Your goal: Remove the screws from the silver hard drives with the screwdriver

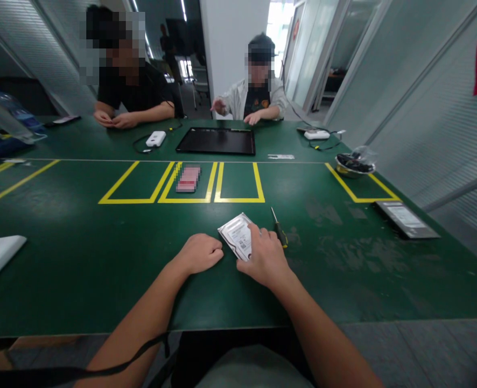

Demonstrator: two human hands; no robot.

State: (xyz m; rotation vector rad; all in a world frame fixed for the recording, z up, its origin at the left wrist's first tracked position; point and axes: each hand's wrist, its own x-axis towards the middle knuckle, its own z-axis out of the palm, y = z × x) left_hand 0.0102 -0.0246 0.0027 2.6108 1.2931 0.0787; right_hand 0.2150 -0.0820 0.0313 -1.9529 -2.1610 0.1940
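Note:
A silver hard drive [236, 234] with a white label lies tilted at an angle on the green table. My right hand [266, 256] grips its right side, the fingers on the far edge and the thumb at the near corner, hiding part of it. Left of the drive, my left hand [202, 252] rests on the table with its fingers curled in; nothing shows in it. A screwdriver [279, 229] with a dark and yellow handle lies just beyond my right hand, its shaft pointing away from me.
Yellow tape [238, 200] marks several boxes; a pinkish, pixelated item [188, 179] lies in one. Farther back is a black flat panel [216, 141]. On the right stand a bowl of dark parts [355, 164] and a larger drive [408, 218]. Two people sit opposite.

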